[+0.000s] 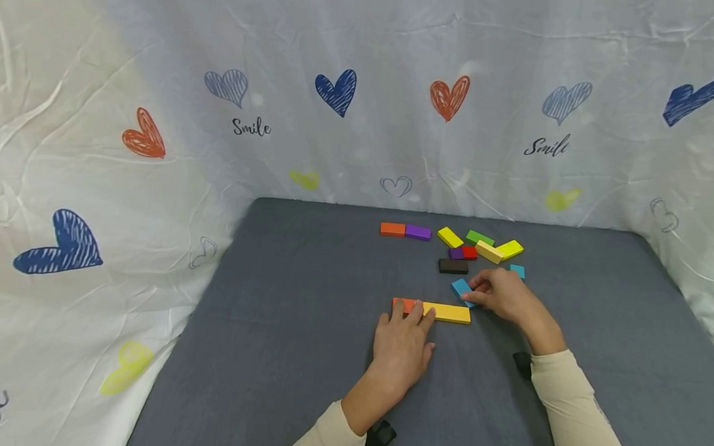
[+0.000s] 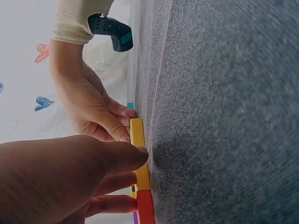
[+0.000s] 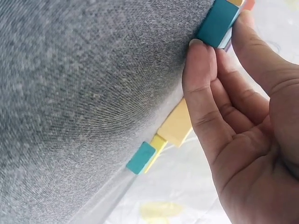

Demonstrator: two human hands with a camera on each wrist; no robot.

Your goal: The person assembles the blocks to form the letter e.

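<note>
My left hand (image 1: 401, 349) lies over an orange-red block (image 1: 408, 304) and the left end of a yellow block (image 1: 453, 313), which sit end to end in a row. In the left wrist view its mostly straight fingers touch the yellow block (image 2: 137, 131) and the orange-red block (image 2: 146, 207). Just beyond the row's right end, my right hand (image 1: 506, 299) pinches a blue block (image 1: 461, 288) between thumb and fingers. That block is slanted in the head view; the right wrist view shows the blue block (image 3: 217, 23) close to the cloth.
Farther back lie an orange block (image 1: 392, 229) touching a purple block (image 1: 418, 232), a black block (image 1: 452, 266), a green block (image 1: 479, 238), a cream block (image 1: 488, 252) and yellow blocks (image 1: 449, 237). Another blue block (image 1: 517, 271) is behind my right hand. A heart-printed curtain (image 1: 365, 151) borders the grey table (image 1: 293, 352).
</note>
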